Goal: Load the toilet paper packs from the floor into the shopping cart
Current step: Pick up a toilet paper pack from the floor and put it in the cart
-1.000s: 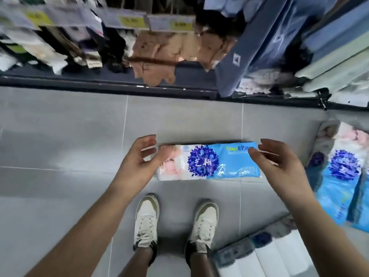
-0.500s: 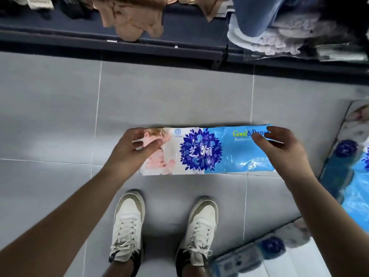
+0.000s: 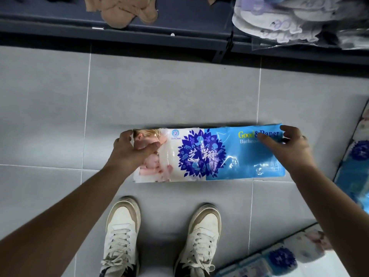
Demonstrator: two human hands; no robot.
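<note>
A long toilet paper pack (image 3: 207, 154), white at the left end and blue at the right with a dark blue flower print, lies crosswise on the grey tiled floor in front of my feet. My left hand (image 3: 129, 150) grips its left end, thumb on top and fingers curled over the far edge. At the other end my right hand (image 3: 287, 146) holds the pack with curled fingers. Two more packs of the same print lie nearby, one at the right edge (image 3: 357, 156) and one at the bottom right (image 3: 279, 256). No shopping cart is in view.
A dark shelf base (image 3: 139, 35) runs along the far side, with beige goods (image 3: 121, 11) and bagged pale items (image 3: 289, 23) on it. My white sneakers (image 3: 121, 234) stand just behind the pack. Bare grey tiles (image 3: 44, 108) spread to the left.
Both hands closed in from hovering beside the pack's ends to gripping them. The view has dropped lower and closer to the floor.
</note>
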